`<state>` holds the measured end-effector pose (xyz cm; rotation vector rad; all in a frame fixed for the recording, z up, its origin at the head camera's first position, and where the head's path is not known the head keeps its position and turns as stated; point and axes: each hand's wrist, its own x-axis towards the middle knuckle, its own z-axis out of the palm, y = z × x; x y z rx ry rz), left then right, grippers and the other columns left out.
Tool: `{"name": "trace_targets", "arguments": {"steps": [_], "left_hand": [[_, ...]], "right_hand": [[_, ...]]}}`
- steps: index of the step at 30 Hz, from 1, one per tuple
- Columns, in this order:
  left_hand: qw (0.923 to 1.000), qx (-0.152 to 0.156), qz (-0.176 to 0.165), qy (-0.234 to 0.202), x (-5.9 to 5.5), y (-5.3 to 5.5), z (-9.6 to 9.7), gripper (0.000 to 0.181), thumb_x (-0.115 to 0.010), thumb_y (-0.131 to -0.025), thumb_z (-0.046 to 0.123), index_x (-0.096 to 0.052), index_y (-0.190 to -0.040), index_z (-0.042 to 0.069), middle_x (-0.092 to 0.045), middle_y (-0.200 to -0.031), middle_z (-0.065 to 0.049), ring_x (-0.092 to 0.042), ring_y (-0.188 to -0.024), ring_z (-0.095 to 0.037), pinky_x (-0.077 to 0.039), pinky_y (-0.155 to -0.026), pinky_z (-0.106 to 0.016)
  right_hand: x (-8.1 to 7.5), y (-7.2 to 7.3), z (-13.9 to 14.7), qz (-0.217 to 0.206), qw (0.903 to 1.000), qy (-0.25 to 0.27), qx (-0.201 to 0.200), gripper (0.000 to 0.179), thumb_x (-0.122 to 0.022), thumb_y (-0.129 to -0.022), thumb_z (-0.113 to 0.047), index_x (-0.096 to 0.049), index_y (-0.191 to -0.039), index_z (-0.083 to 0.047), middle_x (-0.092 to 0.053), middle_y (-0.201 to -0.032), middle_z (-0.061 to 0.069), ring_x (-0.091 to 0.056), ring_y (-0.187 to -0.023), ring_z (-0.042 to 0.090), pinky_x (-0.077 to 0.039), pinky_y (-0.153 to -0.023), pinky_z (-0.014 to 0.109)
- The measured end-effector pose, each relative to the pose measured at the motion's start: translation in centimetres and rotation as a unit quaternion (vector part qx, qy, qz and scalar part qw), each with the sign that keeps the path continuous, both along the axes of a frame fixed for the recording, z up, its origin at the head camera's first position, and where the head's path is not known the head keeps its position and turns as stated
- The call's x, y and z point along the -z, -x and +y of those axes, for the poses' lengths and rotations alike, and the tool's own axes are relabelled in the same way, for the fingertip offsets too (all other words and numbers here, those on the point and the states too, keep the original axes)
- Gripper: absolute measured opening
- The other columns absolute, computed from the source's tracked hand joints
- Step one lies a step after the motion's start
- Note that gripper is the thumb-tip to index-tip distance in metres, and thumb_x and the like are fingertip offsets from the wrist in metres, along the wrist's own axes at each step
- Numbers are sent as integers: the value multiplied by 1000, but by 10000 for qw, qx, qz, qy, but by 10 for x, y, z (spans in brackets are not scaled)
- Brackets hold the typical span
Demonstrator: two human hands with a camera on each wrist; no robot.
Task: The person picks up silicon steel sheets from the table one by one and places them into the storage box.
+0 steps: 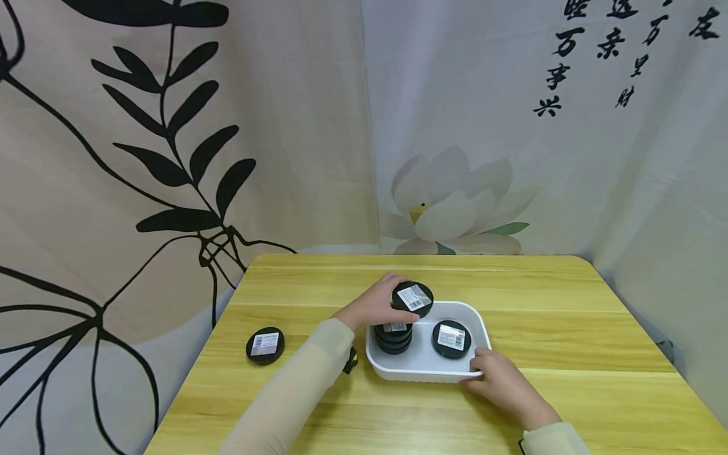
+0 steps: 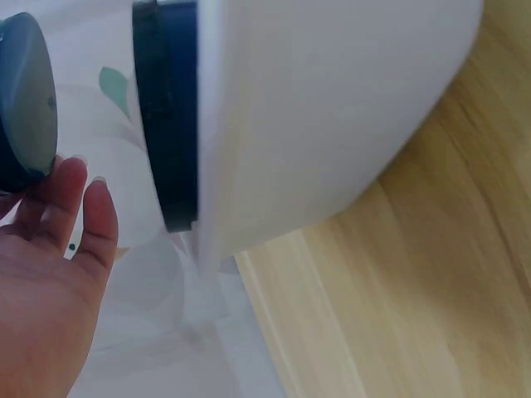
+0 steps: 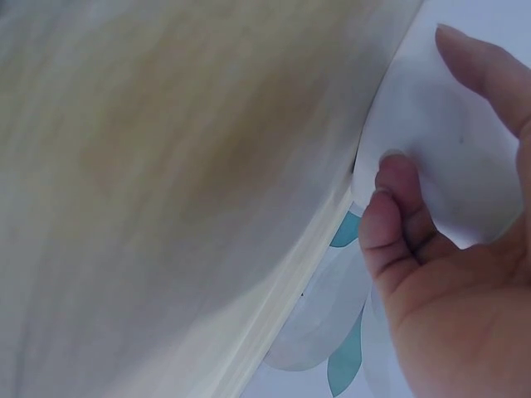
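My left hand (image 1: 375,304) holds a flat black round disc (image 1: 413,297) with a white barcode label, tilted above the left part of a white plastic tray (image 1: 421,373). Beneath it, inside the tray, stands a stack of similar black discs (image 1: 393,343). Another labelled disc (image 1: 452,339) lies alone on the tray's right side. At the tray's front right corner, my right hand (image 1: 503,382) grips the rim. The left wrist view shows the held disc (image 2: 29,99) at the fingertips, apart from the stack's dark edge (image 2: 166,116).
One more labelled black disc (image 1: 265,345) lies on the wooden table (image 1: 546,316), left of my left sleeve. A small black and yellow object (image 1: 351,361), partly hidden, shows beside that sleeve. Printed curtains (image 1: 296,126) hang behind the table.
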<state>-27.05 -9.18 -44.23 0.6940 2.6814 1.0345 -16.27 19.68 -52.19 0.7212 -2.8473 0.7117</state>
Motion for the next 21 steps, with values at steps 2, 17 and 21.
{"name": "trace_targets", "arguments": {"steps": [2,17,21], "left_hand": [[10000,6,-21,-8,-1,0,1,93,-82,-75,54,-41,-152,19,-43,-152,-3,-49,-130,-22,-44,-111,-47],[9999,39,-82,-125,-6,3,2,92,-86,-72,51,-46,-149,23,-46,-150,-2,-50,-127,-21,-44,-109,-47],[9999,14,-102,-108,-7,5,4,91,-86,-71,52,-46,-148,24,-46,-150,-2,-50,-127,-21,-44,-109,-47]], "right_hand": [[-1,0,-1,-81,10000,-16,17,23,-87,-75,-27,-66,-70,-21,-47,-74,-14,-42,-66,0,-40,-60,23],[-4,-1,-1,-145,9999,-51,3,23,-87,-75,-27,-66,-70,-20,-47,-74,-13,-42,-66,0,-40,-60,23],[-4,-1,-1,-158,9999,-41,-6,21,-86,-76,-26,-67,-71,-19,-47,-75,-13,-42,-67,0,-40,-60,23]]}}
